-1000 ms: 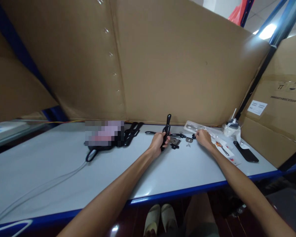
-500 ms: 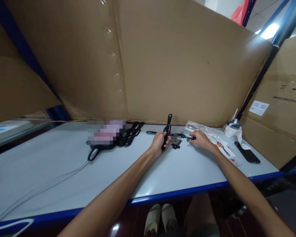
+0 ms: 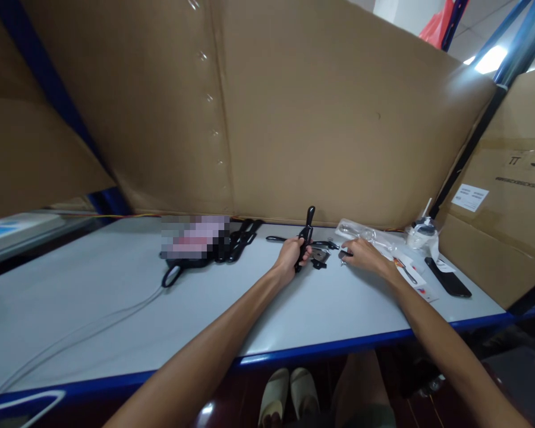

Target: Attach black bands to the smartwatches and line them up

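Left hand (image 3: pixel 289 257): fingers wrapped tightly round a black handled tool (image 3: pixel 304 244), held upright above the middle of the white table (image 3: pixel 196 321), one handle pointing up. Right hand (image 3: pixel 362 253): to the right of the left hand, fingers bent downward at a small dark piece (image 3: pixel 345 254); cannot tell whether they pinch it or only touch it. Between the hands lie a metal plate (image 3: pixel 321 254) and, on its near side, a small black part (image 3: pixel 320 265). A small silver piece (image 3: pixel 343 262) sits just beside the right fingertips. Far side, right: clear plastic packaging (image 3: pixel 368 230). Farther right: a printed card (image 3: pixel 409 272), then a flat black object (image 3: pixel 448 278).
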Demonstrator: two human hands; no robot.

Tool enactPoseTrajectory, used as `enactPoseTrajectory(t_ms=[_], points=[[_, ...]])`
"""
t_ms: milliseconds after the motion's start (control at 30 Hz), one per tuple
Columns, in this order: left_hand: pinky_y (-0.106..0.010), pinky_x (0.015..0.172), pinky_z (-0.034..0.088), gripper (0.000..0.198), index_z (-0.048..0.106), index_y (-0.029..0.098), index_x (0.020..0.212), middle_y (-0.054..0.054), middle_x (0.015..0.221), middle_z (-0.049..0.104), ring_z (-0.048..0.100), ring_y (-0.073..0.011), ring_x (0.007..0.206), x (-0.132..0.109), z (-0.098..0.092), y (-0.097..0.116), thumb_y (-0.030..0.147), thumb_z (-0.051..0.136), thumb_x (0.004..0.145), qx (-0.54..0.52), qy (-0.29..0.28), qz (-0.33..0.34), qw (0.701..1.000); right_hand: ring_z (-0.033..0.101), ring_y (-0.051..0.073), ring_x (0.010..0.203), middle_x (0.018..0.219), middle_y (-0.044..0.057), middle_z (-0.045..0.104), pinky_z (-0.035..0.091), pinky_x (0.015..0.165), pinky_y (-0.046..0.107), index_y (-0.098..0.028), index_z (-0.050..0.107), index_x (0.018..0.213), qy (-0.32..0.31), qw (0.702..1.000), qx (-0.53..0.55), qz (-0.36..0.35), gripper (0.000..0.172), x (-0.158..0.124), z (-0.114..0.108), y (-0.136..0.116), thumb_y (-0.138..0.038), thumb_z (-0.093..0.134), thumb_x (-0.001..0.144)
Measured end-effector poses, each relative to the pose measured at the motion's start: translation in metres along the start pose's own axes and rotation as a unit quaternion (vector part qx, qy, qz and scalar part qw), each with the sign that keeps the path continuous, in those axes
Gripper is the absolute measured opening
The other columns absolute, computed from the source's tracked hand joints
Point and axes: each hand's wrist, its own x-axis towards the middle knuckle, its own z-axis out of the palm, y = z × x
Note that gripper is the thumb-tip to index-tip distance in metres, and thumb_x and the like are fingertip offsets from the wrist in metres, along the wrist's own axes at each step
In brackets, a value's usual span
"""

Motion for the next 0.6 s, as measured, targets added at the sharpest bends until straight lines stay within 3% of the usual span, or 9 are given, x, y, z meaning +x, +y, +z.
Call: enactPoseTrajectory(t_ms=[300, 467, 600], points=[[-0.016, 0.034, 0.02, 0.023, 0.056, 0.012, 0.086, 0.0, 0.055, 0.053, 0.037, -0.0057, 0.037, 0.002, 0.0, -0.001, 0.011, 0.037, 0.098, -0.012, -0.003, -0.003, 1.0, 0.069, 0.031, 0.097, 0.106, 0.02, 0.074, 0.046, 0.082, 0.035, -0.011, 0.069, 0.117, -0.023, 0.996, -0.082, 0.011, 0.031, -0.001, -0.003, -0.02, -0.021, 0.052, 0.093], [-0.016, 0.034, 0.02, 0.018, 0.056, 0.013, 0.087, 0.0, 0.055, 0.054, 0.037, -0.0059, 0.038, 0.003, -0.002, -0.001, 0.012, 0.041, 0.097, -0.014, -0.009, -0.003, 1.0, 0.069, 0.029, 0.103, 0.109, 0.017, 0.075, 0.045, 0.089, 0.035, -0.015, 0.065, 0.131, 0.036, 0.997, -0.053, 0.047, 0.041, 0.0, -0.002, -0.006, -0.015, 0.045, 0.095], [-0.016, 0.034, 0.021, 0.018, 0.056, 0.013, 0.087, 0.0, 0.055, 0.054, 0.038, -0.0061, 0.038, 0.004, -0.004, -0.003, 0.012, 0.041, 0.096, -0.016, -0.015, -0.006, 1.0, 0.068, 0.027, 0.107, 0.113, 0.015, 0.075, 0.046, 0.092, 0.034, -0.017, 0.066, 0.132, 0.083, 0.994, 0.019, 0.064, 0.043, 0.005, 0.009, 0.014, -0.014, 0.052, 0.092]])
